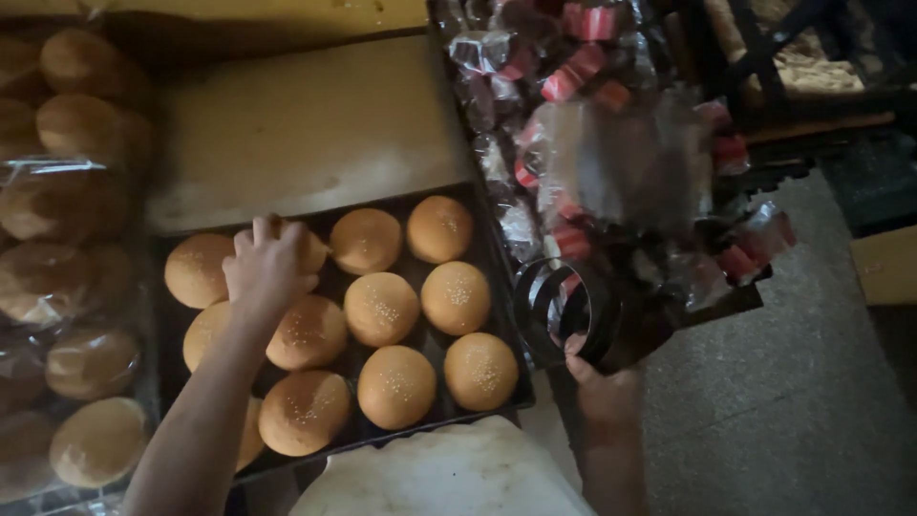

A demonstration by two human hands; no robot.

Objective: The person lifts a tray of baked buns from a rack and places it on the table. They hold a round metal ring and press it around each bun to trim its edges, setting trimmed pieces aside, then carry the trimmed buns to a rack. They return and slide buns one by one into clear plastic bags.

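Left hand (267, 263) is curled down over a sesame bun (304, 250) in the back row of a dark baking tray (497, 287), fingers bent around the bun's top; whether the bun is lifted clear can't be told. Forearm runs in from the bottom left, crossing over the front-left buns.

Right hand (600, 377) sits at the tray's right edge, fingers closed on the lower rim of a clear plastic bag (611, 220) that stands upright, its round mouth (559, 308) gaping toward the camera. Bag looks blurred, contents not readable.

Tray holds round golden buns with sesame on top, laid in rough rows: two more in the back row right of the gripped one, three in the middle, three or so in front, plus partly hidden ones under the arm. Buns sit close, several touching.

Left of the tray: a stack of bagged buns (72, 239) in clear wrap, running from top to bottom of the view, wrap glinting.

Behind the tray: bare pale wooden board (306, 124).

Right rear: a heap of clear packets with red strips or ties (573, 67), piled on a dark surface, reaching down to just behind the held bag.

Bottom centre: pale floury cloth or sheet (439, 473) just in front of the tray. Grey floor (783, 382) to the right.
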